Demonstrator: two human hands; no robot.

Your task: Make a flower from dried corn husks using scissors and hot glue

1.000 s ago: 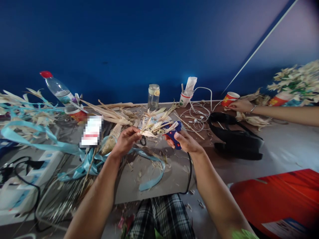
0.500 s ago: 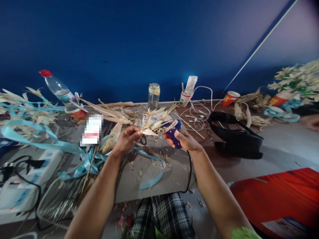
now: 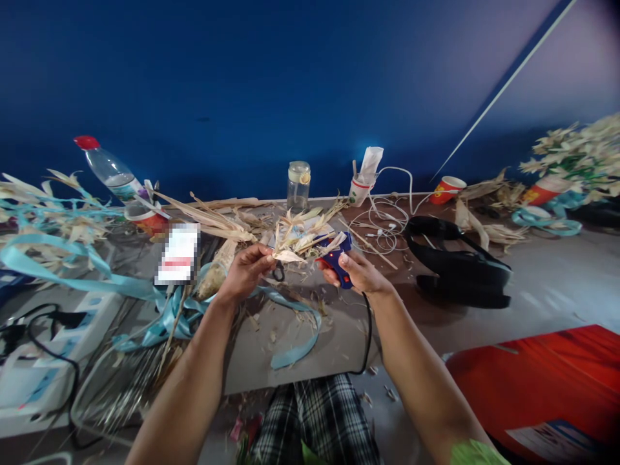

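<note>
My left hand pinches a pale dried corn husk piece between thumb and fingertips, above the middle of the table. From the right, my right hand is wrapped round a blue glue gun with orange-red parts, its black cord hanging toward the table's front edge. The gun's front end lies among the husks, so its tip is hard to make out. Behind both hands spreads a heap of husk strips. A dark scissor handle shows just below the held husk.
Light blue ribbon curls in front. To the left are a phone, a power strip and a tilted bottle. Behind stands a clear jar. Rightward lie white cables, a black strap-like object and something red.
Both hands, the husk piece and the glue gun stay almost in place. Another person's hand at the right edge has left the view.
</note>
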